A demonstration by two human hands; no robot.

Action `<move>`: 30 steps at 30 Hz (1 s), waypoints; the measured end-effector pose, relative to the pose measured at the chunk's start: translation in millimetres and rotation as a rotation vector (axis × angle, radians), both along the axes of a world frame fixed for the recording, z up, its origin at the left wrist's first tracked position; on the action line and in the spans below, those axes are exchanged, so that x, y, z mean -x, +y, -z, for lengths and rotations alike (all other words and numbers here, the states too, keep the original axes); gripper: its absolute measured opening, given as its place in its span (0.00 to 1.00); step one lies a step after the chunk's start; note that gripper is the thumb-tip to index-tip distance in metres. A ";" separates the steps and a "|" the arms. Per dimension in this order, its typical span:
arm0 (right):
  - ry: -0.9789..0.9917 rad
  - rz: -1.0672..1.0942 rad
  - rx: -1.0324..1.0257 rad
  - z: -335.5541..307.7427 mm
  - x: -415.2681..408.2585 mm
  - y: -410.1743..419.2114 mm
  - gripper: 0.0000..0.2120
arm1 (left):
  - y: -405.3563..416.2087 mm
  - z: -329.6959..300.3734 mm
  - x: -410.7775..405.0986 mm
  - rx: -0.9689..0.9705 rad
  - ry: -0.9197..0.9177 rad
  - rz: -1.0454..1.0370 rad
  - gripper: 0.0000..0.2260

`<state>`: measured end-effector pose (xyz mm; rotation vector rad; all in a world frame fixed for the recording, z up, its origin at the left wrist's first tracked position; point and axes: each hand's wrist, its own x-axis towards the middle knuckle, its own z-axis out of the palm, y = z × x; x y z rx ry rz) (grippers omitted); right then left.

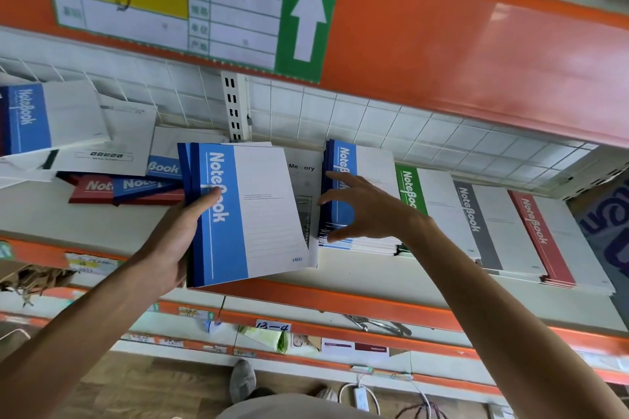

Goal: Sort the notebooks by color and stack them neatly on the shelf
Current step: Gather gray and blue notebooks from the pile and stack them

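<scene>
My left hand [177, 241] grips a small bundle of blue notebooks [252, 211] by the spine edge, thumb across the cover, held above the shelf's front edge. My right hand [360, 204] hovers with fingers spread over the blue notebook stack [347, 160] standing on the shelf [85, 218]; whether it touches the stack is unclear. To the right lie a green stack [413, 190], a grey stack [476, 218] and a red stack [541, 231]. At the left sits an unsorted heap of red and blue notebooks [129, 187].
A white "Memory" book [304, 168] lies between the held bundle and the blue stack. More notebooks [30, 119] lean at the far left. An orange beam with a label sign [170, 0] hangs overhead. A wire grid [374, 119] backs the shelf. Lower shelves hold small items.
</scene>
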<state>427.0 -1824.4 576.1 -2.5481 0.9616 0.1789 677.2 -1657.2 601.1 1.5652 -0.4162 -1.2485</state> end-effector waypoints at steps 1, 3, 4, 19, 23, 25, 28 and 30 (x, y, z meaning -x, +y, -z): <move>-0.023 -0.004 0.007 2.1 2.7 1.5 0.32 | 0.9 -0.1 -0.1 -0.001 0.004 0.002 0.16; -0.047 -0.008 0.021 4.7 5.0 5.1 0.30 | 1.8 0.5 -0.7 -0.006 0.009 0.003 0.16; -0.047 -0.004 0.024 5.5 5.3 6.6 0.30 | 2.1 1.0 -0.3 -0.008 0.011 0.007 0.16; -0.696 0.473 -0.158 4.8 14.9 27.6 0.06 | -12.1 -0.4 24.3 0.066 0.007 0.089 0.13; -0.894 0.697 -0.331 11.3 24.7 29.9 0.06 | -18.4 -0.2 34.8 0.082 -0.007 0.108 0.13; -0.980 0.758 -0.476 6.8 27.3 34.8 0.06 | -22.0 -0.7 39.2 0.093 0.000 0.124 0.11; -0.921 0.707 -0.533 0.0 30.4 41.9 0.15 | -29.2 -0.6 47.8 0.096 -0.021 0.132 0.09; -0.882 0.659 -0.520 -4.8 31.9 43.6 0.17 | -34.1 -1.1 55.2 0.091 -0.035 0.142 0.11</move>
